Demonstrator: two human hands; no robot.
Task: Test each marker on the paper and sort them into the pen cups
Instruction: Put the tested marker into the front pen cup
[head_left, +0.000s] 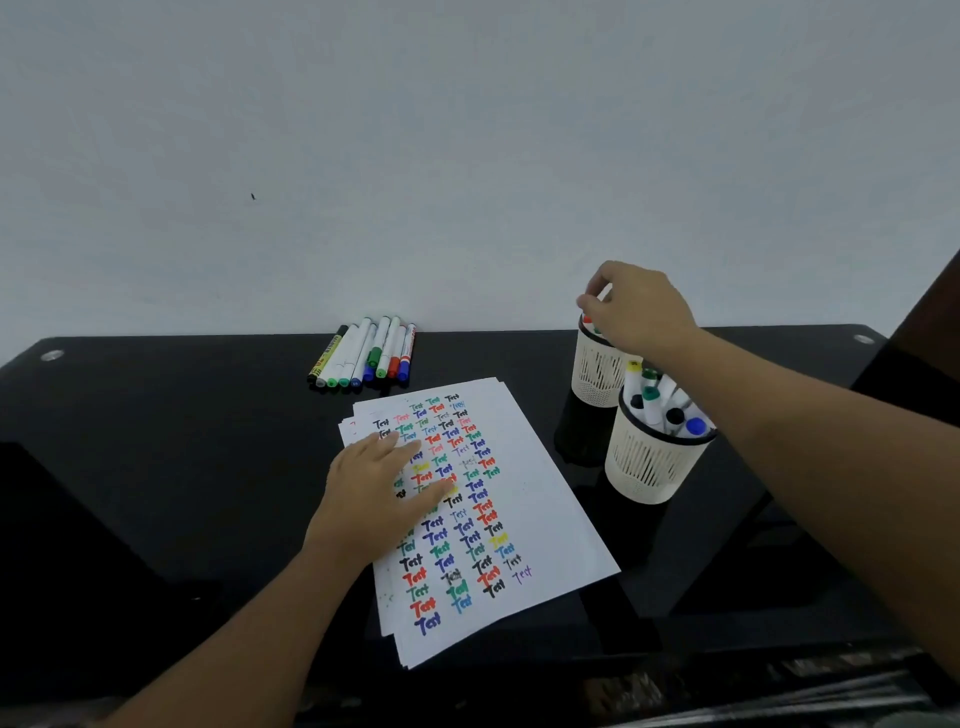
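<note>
A stack of white paper (540, 467) covered in coloured "Test" words lies mid-table. My left hand (371, 491) rests flat on its left part, fingers straight. Several untested markers (363, 356) lie in a row at the table's back edge. Two cream mesh pen cups stand on the right. The near cup (649, 467) holds several markers with their caps up. My right hand (634, 309) hovers over the far cup (597, 374), fingertips pinching the top of a white marker (589, 318) that sits in it. The hand hides most of that marker.
The table (182, 441) is black and glossy, set against a plain pale wall (467, 156). A dark upright edge (930, 322) rises at the far right. My right forearm (805, 410) passes just above the near cup.
</note>
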